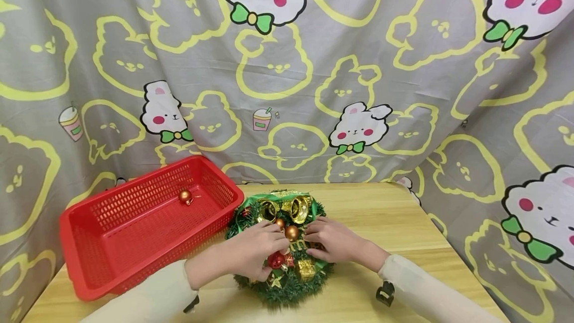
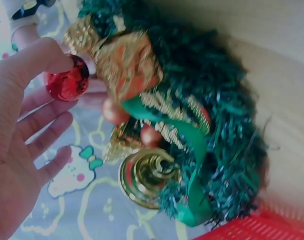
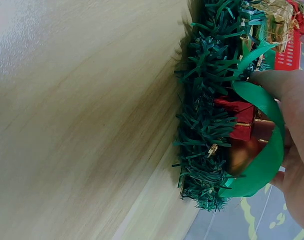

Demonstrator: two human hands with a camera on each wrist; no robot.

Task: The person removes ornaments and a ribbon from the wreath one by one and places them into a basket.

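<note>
A green tinsel wreath (image 1: 287, 295) lies on the wooden table, dressed with gold bells (image 1: 297, 209), copper baubles (image 1: 292, 233), a gold foil parcel (image 1: 306, 270) and green ribbon (image 3: 269, 172). My left hand (image 1: 255, 248) reaches over its left side and pinches a shiny red bauble (image 2: 67, 80) between thumb and fingers. On the wreath's right side rests my right hand (image 1: 334, 241), its fingers in among the decorations. In the right wrist view its thumb touches the ribbon loop near a small red gift box (image 3: 239, 119); the other fingertips are partly hidden, so I cannot tell what they hold.
A red plastic basket (image 1: 166, 250) stands left of the wreath, close to it, with one copper bauble (image 1: 185, 196) inside. Bare wooden table (image 1: 381, 208) extends right of the wreath. A grey curtain (image 1: 287, 113) with cartoon rabbits hangs behind the table.
</note>
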